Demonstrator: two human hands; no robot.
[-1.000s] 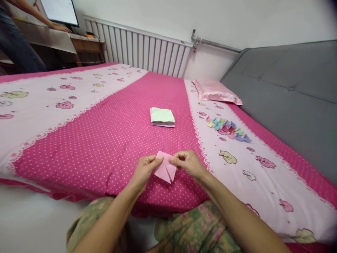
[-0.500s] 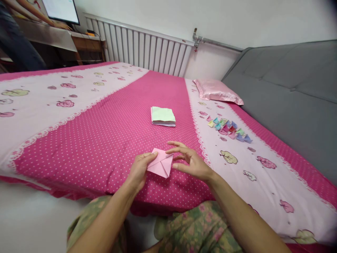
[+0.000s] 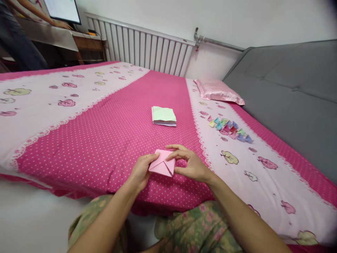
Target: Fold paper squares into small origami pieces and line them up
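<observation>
A pink sheet of origami paper (image 3: 162,168), folded into a small flat piece with crossing creases and flaps, is held just above the bed's near edge. My left hand (image 3: 142,170) pinches its left side, thumb on top and the other fingers underneath. On the right side, my right hand (image 3: 188,163) has its fingertips on the paper's face and its thumb at the edge. Beyond the hands lies a stack of square paper (image 3: 164,115), pale green on top. Several small folded paper pieces (image 3: 230,129) in mixed colours sit in a cluster to the right.
A pink dotted bedspread (image 3: 105,140) covers the bed. At the far right are a pink pillow (image 3: 218,92) and a grey headboard (image 3: 289,77). A radiator (image 3: 142,44) runs along the wall. Another person's arm (image 3: 39,14) reaches over a desk with a monitor (image 3: 63,10).
My right hand has closed in on the paper's right side, its fingertips now on the face. The pink paper has turned slightly and sits a little further right.
</observation>
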